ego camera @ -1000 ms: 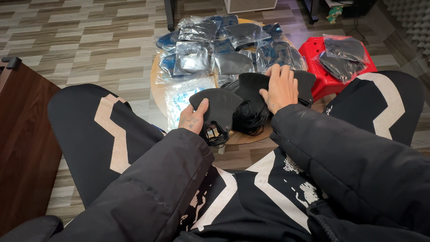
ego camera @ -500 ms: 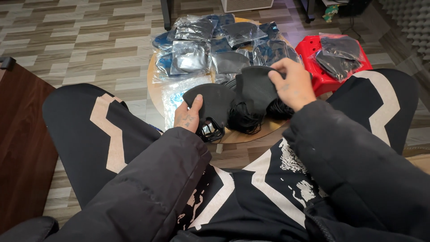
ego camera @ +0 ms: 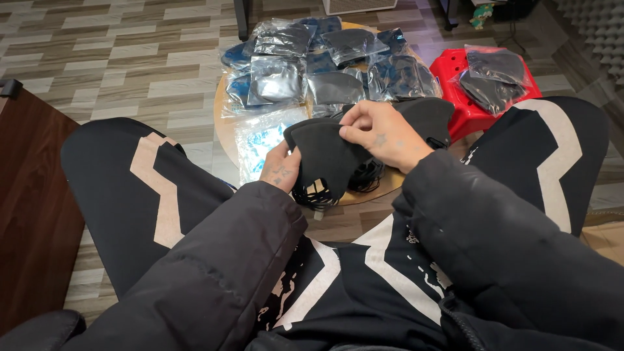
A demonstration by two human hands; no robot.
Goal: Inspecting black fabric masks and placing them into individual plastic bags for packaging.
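A black cloth face mask [ego camera: 328,156] is held up between two hands just above the near edge of a small round wooden tabletop [ego camera: 224,133], over a loose heap of more black masks [ego camera: 426,117] and their ear loops. The far half of the tabletop is covered with clear plastic bags [ego camera: 279,78], each holding a dark mask, some showing blue inside; one flat bag with blue print [ego camera: 260,140] lies at the near left. To the right, a red plastic stool [ego camera: 465,114] carries two more bagged masks [ego camera: 494,75].

The left hand [ego camera: 281,170] comes up from below, its fingers closed on the mask's lower left edge. The right hand [ego camera: 383,133] reaches in from the right, its fingers pinching the mask's upper right edge, back of the hand turned up. Both arms wear black padded sleeves.

The left fingers are largely hidden behind the mask. How many masks lie in the tangle beneath cannot be told. A dark wooden cabinet [ego camera: 29,195] is cut off at the left edge.
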